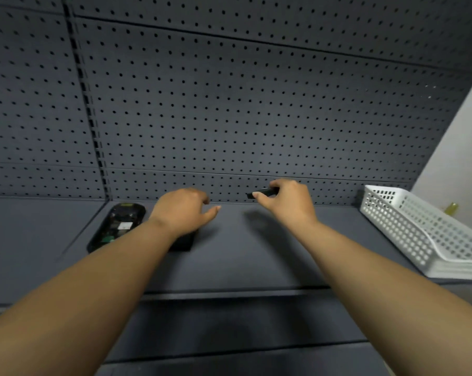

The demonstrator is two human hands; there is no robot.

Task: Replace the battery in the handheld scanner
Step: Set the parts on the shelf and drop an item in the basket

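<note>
The black handheld scanner (115, 227) lies back-up on the grey shelf (256, 253) at the left, its battery bay uncovered with circuitry and a white label showing. My left hand (184, 210) hovers just right of it, fingers loosely apart, holding nothing. Under that wrist a flat black piece (183, 242) rests on the shelf, mostly hidden; whether it is a cover or a battery I cannot tell. My right hand (286, 200) is raised above the shelf near the back wall, pinching a small black battery (262, 192) between thumb and fingers.
A white perforated plastic basket (424, 234) stands at the shelf's right end. A dark grey pegboard wall (229, 104) rises behind the shelf. Lower shelf edges run across the bottom of the view. A pale wall is at the far right.
</note>
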